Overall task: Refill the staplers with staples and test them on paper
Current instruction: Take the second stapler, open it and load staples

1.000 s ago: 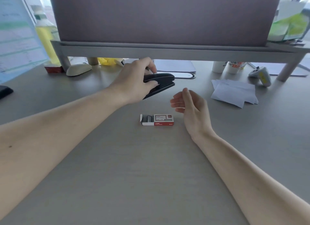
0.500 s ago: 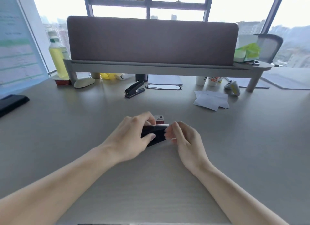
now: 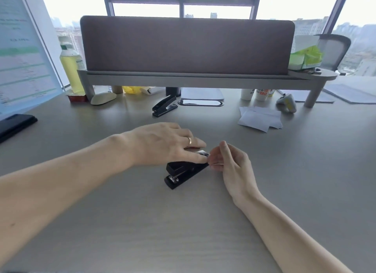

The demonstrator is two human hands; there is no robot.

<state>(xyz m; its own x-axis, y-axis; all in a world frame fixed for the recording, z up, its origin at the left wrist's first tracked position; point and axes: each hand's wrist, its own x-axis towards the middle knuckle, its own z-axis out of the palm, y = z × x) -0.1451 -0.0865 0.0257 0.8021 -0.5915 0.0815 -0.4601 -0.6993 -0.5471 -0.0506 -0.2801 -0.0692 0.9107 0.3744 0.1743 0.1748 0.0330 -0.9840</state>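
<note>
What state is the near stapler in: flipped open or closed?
Closed: the stapler has its top down over its base, under the left hand.

Single head-worn view looks forward and down, close above the desk.

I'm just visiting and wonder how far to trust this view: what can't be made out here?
Staple box: head view, nearly all hidden behind the left hand.
Near stapler: its rear lies under that hand's fingers; staples inside unseen.
Right hand: whether its fingertips pinch anything is blurred.
Screen: cut by the left edge, text too small.
</note>
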